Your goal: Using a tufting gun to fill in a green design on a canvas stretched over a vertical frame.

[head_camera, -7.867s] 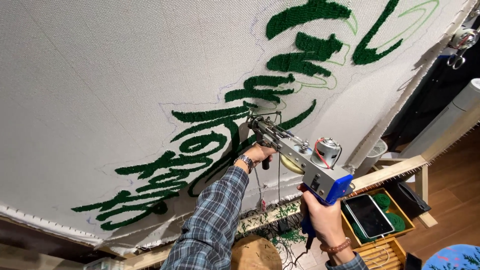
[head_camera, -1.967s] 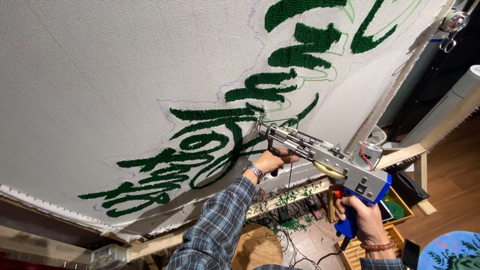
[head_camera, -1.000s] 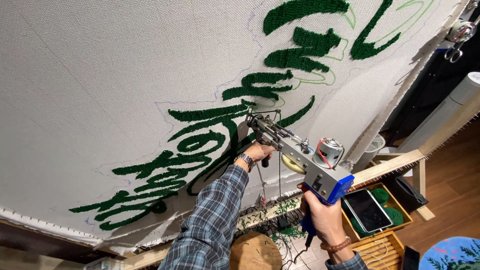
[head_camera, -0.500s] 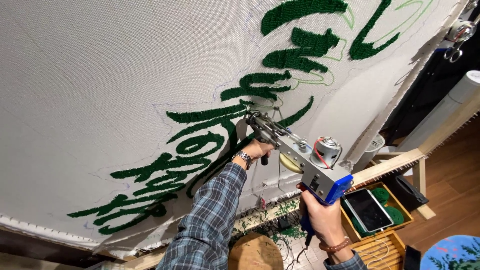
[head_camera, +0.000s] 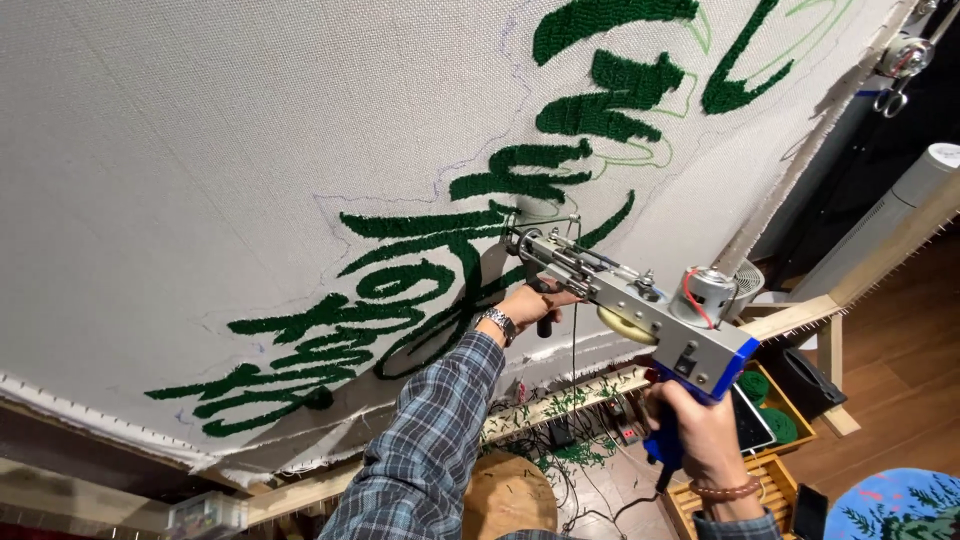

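Two hands are gripping the tufting gun [head_camera: 640, 305] — my left hand [head_camera: 535, 303] is wrapping its fingers around the front handle, my right hand [head_camera: 695, 430] is closing around the blue rear grip at lower right. Compared with half a second ago, the gun's tip is sitting slightly higher along the green tufted strokes [head_camera: 440, 260], mid-frame, so the line is advancing. The needle end is pressing against the white backing cloth [head_camera: 200, 150], just above my left fingers [head_camera: 556, 296].
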